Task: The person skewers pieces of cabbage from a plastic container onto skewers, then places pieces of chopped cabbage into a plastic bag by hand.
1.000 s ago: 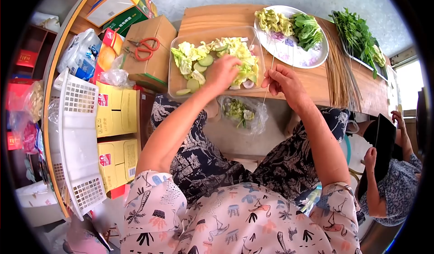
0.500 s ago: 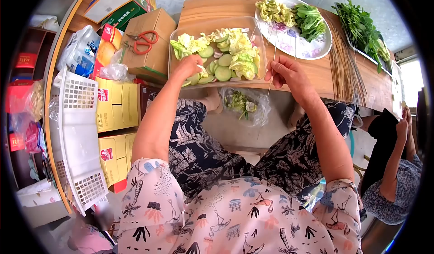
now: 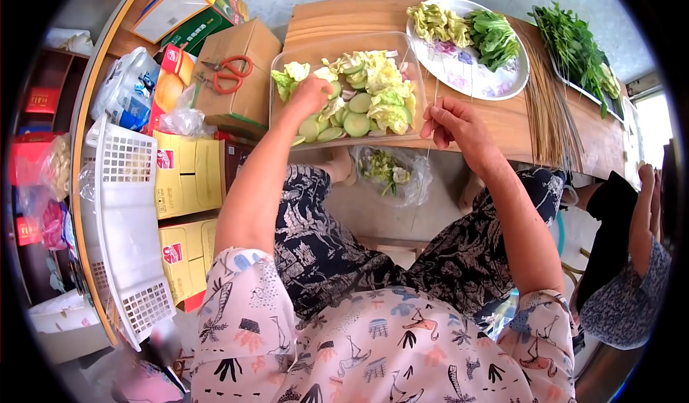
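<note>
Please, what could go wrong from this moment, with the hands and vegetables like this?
The thin stick in the bare right hand could perhaps prick a finger. The plastic tub, where the left hand is, sits close to the table's front edge, so a bump might spill vegetable slices.

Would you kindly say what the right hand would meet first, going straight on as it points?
The right hand would probably meet the rim of the clear plastic tray first, though the hand's height is unclear; it might pass over.
</note>
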`<state>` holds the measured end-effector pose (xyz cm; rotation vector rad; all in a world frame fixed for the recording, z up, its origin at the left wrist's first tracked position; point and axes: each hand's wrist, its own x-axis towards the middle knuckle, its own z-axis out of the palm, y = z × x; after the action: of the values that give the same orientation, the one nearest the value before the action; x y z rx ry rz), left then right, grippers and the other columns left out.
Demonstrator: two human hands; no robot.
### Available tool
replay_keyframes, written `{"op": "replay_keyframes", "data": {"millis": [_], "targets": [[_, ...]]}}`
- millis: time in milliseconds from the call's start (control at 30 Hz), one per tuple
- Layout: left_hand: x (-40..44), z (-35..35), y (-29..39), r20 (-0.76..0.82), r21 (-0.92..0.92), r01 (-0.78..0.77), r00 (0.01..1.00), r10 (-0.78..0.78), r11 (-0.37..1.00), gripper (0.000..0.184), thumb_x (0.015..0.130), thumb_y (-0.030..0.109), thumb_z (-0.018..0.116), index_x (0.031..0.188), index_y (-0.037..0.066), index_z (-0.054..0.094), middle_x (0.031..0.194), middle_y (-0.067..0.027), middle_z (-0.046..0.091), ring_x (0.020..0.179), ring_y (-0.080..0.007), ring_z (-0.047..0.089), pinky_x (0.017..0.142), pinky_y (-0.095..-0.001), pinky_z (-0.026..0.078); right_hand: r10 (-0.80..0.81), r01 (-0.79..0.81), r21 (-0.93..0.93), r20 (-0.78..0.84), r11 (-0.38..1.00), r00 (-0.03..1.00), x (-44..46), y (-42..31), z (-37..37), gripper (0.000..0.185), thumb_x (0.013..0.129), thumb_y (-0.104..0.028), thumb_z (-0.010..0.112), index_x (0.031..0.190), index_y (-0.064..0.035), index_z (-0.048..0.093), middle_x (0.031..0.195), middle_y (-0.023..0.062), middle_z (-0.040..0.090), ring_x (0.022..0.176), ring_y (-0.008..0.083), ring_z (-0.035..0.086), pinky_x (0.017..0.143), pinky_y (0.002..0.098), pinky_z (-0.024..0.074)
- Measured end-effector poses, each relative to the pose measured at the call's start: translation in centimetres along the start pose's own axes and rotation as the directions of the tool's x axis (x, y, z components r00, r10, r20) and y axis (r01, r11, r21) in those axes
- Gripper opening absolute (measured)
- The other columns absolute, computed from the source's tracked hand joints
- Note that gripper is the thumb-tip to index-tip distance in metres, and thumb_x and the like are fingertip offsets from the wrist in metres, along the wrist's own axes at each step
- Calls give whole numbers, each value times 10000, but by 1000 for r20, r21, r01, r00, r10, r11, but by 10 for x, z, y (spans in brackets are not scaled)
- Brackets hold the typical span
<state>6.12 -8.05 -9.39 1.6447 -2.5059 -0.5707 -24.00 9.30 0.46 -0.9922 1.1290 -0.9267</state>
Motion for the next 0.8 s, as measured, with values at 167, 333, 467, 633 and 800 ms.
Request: {"op": "replay_keyframes", "data": {"millis": [167, 333, 467, 633, 800], "targets": [[0, -42, 2, 357, -135, 290, 906, -226, 948, 195, 756, 31, 518, 903, 47, 646, 776, -71, 641, 631, -176, 606, 587, -293, 481, 5, -5, -5, 23, 1000, 1000, -2, -4, 1, 178, 939, -173, 423, 839, -75, 532, 700, 16, 603, 512, 47, 457, 501, 183, 357], [1, -29, 9, -223, 128, 19, 975, 10, 992, 243, 758, 114, 603, 999, 87, 627, 1093, -108, 577, 952, -270, 569, 809, -359, 457, -1, 1, -28, 21, 1000, 1000, -2, -5, 3, 169, 938, -168, 430, 839, -73, 530, 701, 18, 604, 516, 47, 465, 501, 184, 363], [3, 1, 3, -151, 169, -205, 961, 231, 964, 267, 717, 122, 654, 983, 109, 627, 1091, -84, 528, 1004, -281, 520, 853, -363, 423, -26, 26, -9, 18, 1000, 999, 0, 2, 1, 172, 925, -144, 445, 818, -48, 540, 683, 27, 602, 483, 48, 469, 457, 179, 375], [-21, -37, 5, 165, 230, -257, 961, 223, 939, 152, 698, 65, 629, 845, 100, 635, 964, -101, 554, 952, -291, 542, 825, -367, 438, -12, 15, -86, 39, 996, 999, -11, -4, -1, 162, 935, -175, 438, 849, -71, 528, 701, 16, 608, 528, 48, 471, 512, 185, 373], [-31, -60, -15, 187, 54, -230, 958, 216, 972, 166, 679, 172, 652, 822, 88, 655, 913, -138, 572, 918, -308, 550, 825, -379, 438, -19, 24, -91, 59, 996, 998, -15, -6, -4, 165, 935, -178, 439, 856, -67, 532, 707, 17, 610, 540, 51, 474, 521, 186, 380]]}}
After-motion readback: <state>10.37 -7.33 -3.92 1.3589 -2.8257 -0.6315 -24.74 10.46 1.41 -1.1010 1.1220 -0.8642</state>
